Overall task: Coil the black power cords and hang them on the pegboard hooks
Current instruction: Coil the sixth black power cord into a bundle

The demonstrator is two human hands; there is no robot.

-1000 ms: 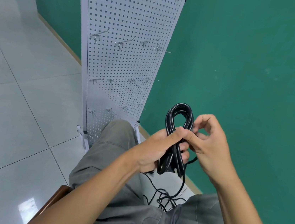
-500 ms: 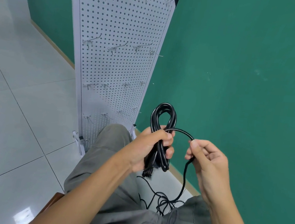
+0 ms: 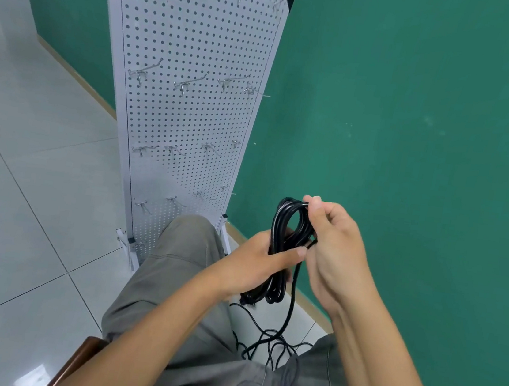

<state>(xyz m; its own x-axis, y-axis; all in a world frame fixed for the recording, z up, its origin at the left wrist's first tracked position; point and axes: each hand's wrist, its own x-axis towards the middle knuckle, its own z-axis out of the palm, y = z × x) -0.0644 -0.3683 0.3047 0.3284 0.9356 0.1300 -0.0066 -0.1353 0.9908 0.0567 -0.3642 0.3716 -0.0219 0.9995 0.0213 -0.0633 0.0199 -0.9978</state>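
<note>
Cord coil [image 3: 287, 229] gripped btwn both hands [image 3: 296, 255].

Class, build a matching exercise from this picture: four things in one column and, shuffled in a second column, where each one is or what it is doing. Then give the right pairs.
1. left hand
2. right hand
3. pegboard hooks
4. loose cord

A. bare, nothing hanging
B. grips the coil's middle
C. tangled on the floor between the knees
D. pinches a strand at the coil's top

Pairs: 1-B, 2-D, 3-A, 4-C
</note>
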